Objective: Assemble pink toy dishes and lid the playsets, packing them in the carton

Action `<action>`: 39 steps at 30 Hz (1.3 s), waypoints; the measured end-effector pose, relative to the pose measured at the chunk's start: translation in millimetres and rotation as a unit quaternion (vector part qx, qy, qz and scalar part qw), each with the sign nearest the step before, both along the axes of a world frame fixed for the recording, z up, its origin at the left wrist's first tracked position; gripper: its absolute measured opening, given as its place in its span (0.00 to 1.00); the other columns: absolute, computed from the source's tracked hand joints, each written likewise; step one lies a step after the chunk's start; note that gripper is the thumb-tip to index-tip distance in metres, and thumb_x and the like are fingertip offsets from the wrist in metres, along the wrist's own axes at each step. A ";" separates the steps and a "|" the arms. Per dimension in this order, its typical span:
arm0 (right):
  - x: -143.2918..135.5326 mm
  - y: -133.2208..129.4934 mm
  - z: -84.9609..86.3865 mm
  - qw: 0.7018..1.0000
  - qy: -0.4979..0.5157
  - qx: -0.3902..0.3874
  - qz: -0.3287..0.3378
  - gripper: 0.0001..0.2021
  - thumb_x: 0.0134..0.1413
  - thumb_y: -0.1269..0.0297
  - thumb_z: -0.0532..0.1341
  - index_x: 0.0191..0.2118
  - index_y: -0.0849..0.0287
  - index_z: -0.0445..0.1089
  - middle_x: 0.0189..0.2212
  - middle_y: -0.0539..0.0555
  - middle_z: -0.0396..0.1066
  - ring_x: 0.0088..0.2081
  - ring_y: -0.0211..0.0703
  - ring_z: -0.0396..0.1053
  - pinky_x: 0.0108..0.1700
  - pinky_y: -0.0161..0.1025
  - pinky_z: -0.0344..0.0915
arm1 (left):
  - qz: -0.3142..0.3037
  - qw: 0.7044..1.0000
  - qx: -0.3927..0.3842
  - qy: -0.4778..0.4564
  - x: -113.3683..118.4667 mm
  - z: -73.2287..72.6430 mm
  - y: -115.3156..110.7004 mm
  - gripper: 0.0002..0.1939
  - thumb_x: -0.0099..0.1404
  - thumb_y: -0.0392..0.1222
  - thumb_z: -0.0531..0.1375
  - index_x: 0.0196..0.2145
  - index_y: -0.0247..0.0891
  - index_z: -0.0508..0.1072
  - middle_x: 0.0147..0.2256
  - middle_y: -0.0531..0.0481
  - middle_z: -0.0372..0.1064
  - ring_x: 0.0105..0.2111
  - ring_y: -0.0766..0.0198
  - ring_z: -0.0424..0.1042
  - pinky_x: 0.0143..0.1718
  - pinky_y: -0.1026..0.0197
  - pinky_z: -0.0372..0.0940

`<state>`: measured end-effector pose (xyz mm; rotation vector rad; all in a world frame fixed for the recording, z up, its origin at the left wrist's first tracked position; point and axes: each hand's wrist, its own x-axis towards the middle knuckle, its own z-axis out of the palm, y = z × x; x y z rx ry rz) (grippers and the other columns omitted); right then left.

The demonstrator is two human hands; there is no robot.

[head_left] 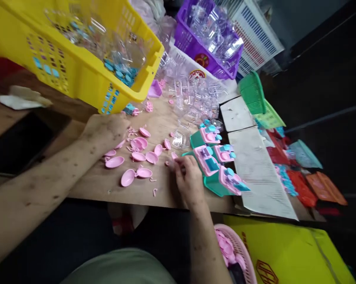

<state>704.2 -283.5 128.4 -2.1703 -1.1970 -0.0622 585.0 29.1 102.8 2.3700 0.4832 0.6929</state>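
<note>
Several pink oval pieces, such as the one at the front (127,178), lie scattered on the brown tabletop (168,193). My left hand (108,128) rests over the table below the yellow basket, its fingertips hidden behind the hand near small pink parts. My right hand (189,177) has its thumb and forefinger pinched on a small clear piece (172,162), beside a pink part. Just right of that hand stand teal containers (217,185) with pink tops carrying blue and purple pieces. A clear plastic cup (180,138) lies behind my right hand.
A yellow basket (86,75) of clear and blue parts stands at the back left. Behind are a purple basket (189,49) and piled clear parts (198,94). White card (251,169) lies right. Below are a pink basket (244,252) and yellow box (302,252).
</note>
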 end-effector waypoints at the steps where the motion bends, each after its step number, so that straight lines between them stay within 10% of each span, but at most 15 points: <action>1: -1.8 1.0 4.1 1.000 0.017 0.022 0.012 0.05 0.77 0.65 0.61 0.47 0.53 0.75 0.46 0.59 0.74 0.43 0.50 0.78 0.42 0.46 0.82 | 0.006 0.998 0.042 0.056 -2.6 8.2 -2.8 0.11 0.71 0.38 0.66 0.30 0.37 0.75 0.38 0.41 0.80 0.40 0.47 0.80 0.49 0.48 0.72; 7: -4.5 25.4 28.3 0.987 0.045 0.084 0.133 0.03 0.73 0.67 0.65 0.45 0.51 0.74 0.47 0.57 0.80 0.51 0.51 0.81 0.50 0.48 0.83 | 0.021 0.947 0.194 0.254 -4.7 34.5 -16.9 0.13 0.79 0.38 0.56 0.50 0.39 0.81 0.43 0.38 0.84 0.43 0.43 0.84 0.40 0.52 0.71; 13: 14.4 70.0 37.3 0.979 0.006 0.094 0.180 0.06 0.72 0.61 0.71 0.42 0.52 0.75 0.40 0.53 0.80 0.41 0.46 0.79 0.46 0.44 0.80 | -0.093 0.973 0.198 0.077 -1.5 15.6 -6.2 0.19 0.77 0.33 0.56 0.60 0.35 0.81 0.50 0.36 0.79 0.52 0.48 0.81 0.54 0.50 0.76; 18: 36.6 98.4 27.0 0.965 0.017 0.127 0.228 0.05 0.73 0.62 0.69 0.42 0.54 0.76 0.39 0.52 0.79 0.39 0.42 0.77 0.43 0.39 0.77 | -0.158 0.980 0.069 -0.101 -1.8 20.1 -3.3 0.14 0.77 0.35 0.59 0.50 0.37 0.84 0.45 0.42 0.78 0.49 0.55 0.80 0.56 0.53 0.76; 25: 40.5 95.8 7.0 0.952 0.027 0.159 0.260 0.04 0.74 0.61 0.70 0.46 0.52 0.83 0.42 0.54 0.79 0.43 0.45 0.79 0.47 0.44 0.78 | -0.168 0.947 -0.245 -0.120 -7.5 37.1 -23.1 0.15 0.73 0.47 0.71 0.52 0.38 0.87 0.44 0.44 0.86 0.43 0.58 0.85 0.46 0.58 0.81; 39: 40.3 91.2 5.0 0.942 0.040 0.159 0.293 0.05 0.76 0.60 0.69 0.49 0.49 0.84 0.43 0.54 0.79 0.44 0.46 0.78 0.48 0.44 0.78 | -0.155 0.931 -0.319 -0.081 -9.8 45.7 -27.5 0.19 0.67 0.57 0.78 0.45 0.40 0.91 0.42 0.41 0.89 0.38 0.54 0.88 0.42 0.56 0.84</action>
